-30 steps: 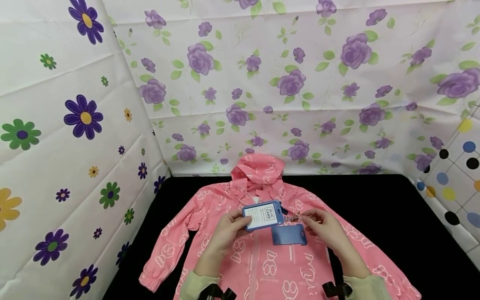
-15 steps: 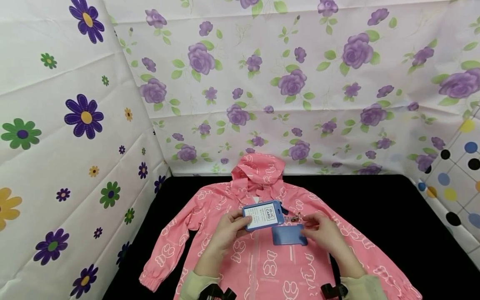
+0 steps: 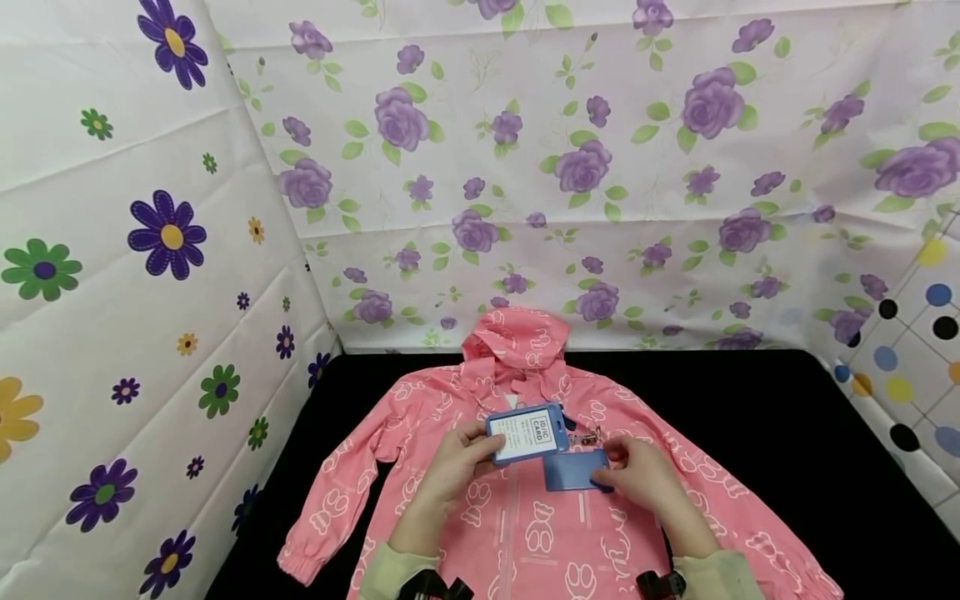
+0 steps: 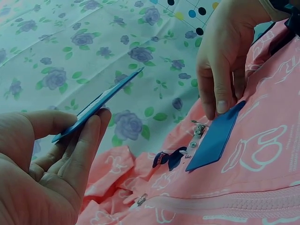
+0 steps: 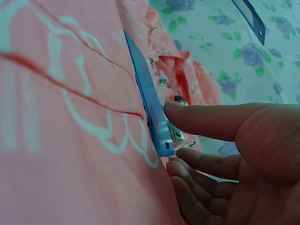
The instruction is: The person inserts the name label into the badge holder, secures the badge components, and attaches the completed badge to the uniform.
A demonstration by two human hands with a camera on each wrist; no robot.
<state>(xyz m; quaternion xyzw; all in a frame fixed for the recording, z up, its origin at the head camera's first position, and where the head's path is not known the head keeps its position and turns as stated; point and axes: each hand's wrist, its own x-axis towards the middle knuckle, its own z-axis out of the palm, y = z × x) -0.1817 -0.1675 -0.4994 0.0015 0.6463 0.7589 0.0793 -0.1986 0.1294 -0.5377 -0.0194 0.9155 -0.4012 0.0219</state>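
Observation:
My left hand (image 3: 453,458) pinches a blue-framed badge holder (image 3: 527,433), thumb on the front and fingers behind. A white "ID/IC CARD" insert shows in it, and it is tilted up above the jacket. A plain blue badge-holder cover (image 3: 573,471) lies on the pink jacket (image 3: 540,533) just below. My right hand (image 3: 637,471) grips the right end of that cover between thumb and fingers. From the right wrist, the slotted end of the cover (image 5: 161,138) sits between the thumb and index finger. Small metal clips (image 4: 197,133) lie beside the cover.
The hooded jacket, printed with white cartoon outlines, is spread on a black tabletop (image 3: 720,392). A dark blue item (image 4: 169,158) rests on it near the clips. Flowered sheets (image 3: 465,167) hang behind and at the left; a dotted sheet (image 3: 915,367) stands at the right.
My right hand has moved from beside the clips down and slightly left onto the right end of the cover. The left hand keeps its hold on the badge holder, almost still.

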